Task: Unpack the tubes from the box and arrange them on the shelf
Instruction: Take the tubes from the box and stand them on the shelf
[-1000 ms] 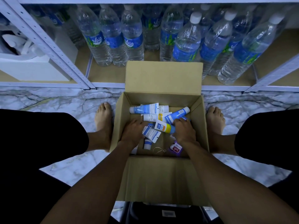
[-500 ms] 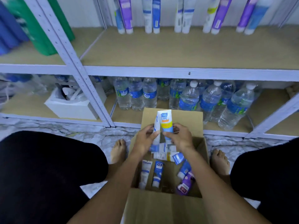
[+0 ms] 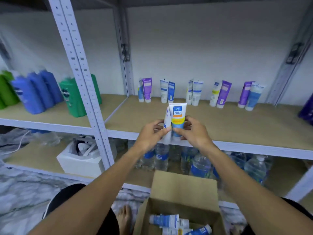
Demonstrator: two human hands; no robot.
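Two glossy, flat-topped tubes [image 3: 177, 114]: left hand [image 3: 149, 135] pinches one, right hand [image 3: 193, 133] the other.

A: State the colours of the banded tube [image 3: 177, 119].
B: White top, blue logo panel, orange strip, yellow band, blue base. The white tube [image 3: 167, 128] beside it is mostly white.
A: And the shelf [image 3: 237, 126]?
B: Tan board, pale grey frame. Standing tubes [image 3: 221, 94]: purple, white, blue.
A: Remainder?
B: Box [image 3: 183, 189] brown; floor [image 3: 25, 192] white, grey-veined marble; bottles [image 3: 33, 94] blue and green.
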